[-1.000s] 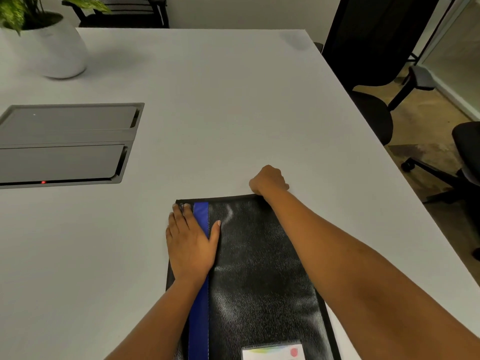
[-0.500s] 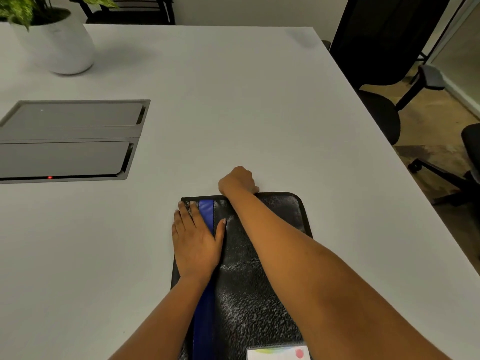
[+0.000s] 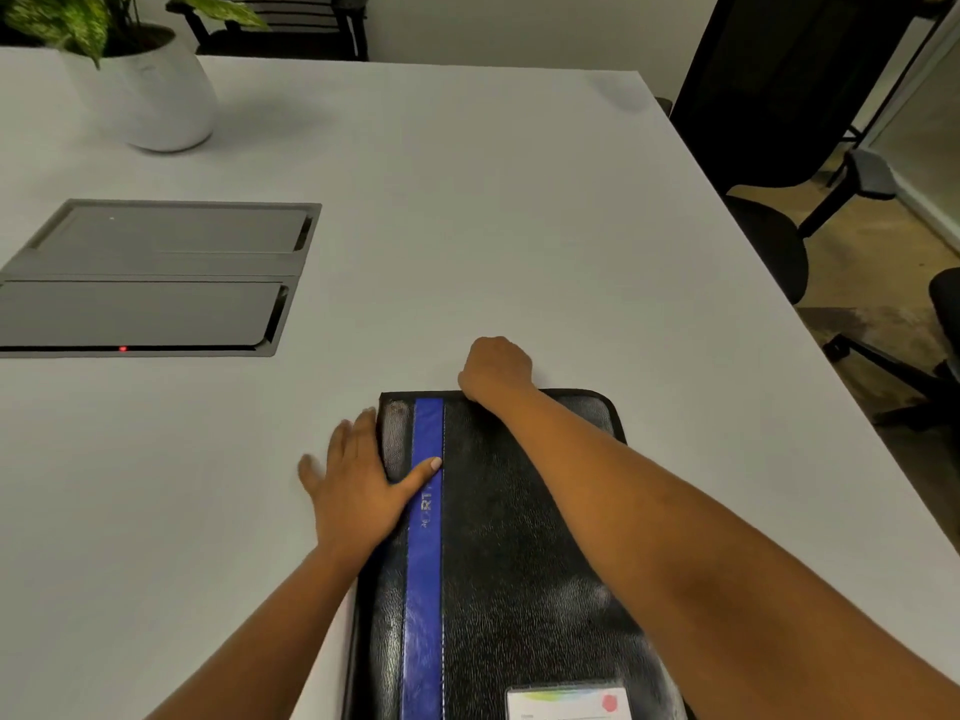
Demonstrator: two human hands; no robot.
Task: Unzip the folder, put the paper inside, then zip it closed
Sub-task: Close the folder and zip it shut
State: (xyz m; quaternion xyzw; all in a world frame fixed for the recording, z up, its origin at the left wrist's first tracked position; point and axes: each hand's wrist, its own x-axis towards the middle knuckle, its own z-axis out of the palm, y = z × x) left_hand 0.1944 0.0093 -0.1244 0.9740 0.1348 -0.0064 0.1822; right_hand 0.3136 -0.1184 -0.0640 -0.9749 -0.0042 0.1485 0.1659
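Head view: left hand [image 3: 358,485] flat, fingers spread, thumb on black leather folder with blue stripe [image 3: 519,537]; right hand [image 3: 496,371] fingers curled, gripping its far edge.

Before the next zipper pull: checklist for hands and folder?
1. Right hand curled on the far edge of the folder: ok.
2. Zipper pull pinched in its fingers: cannot tell, hidden under the hand.
3. Left hand bracing the folder: not ok, fingers on the table, only the thumb on the blue stripe.
4. Folder flat on the table: ok.
5. Paper inside: cannot tell, none in view.
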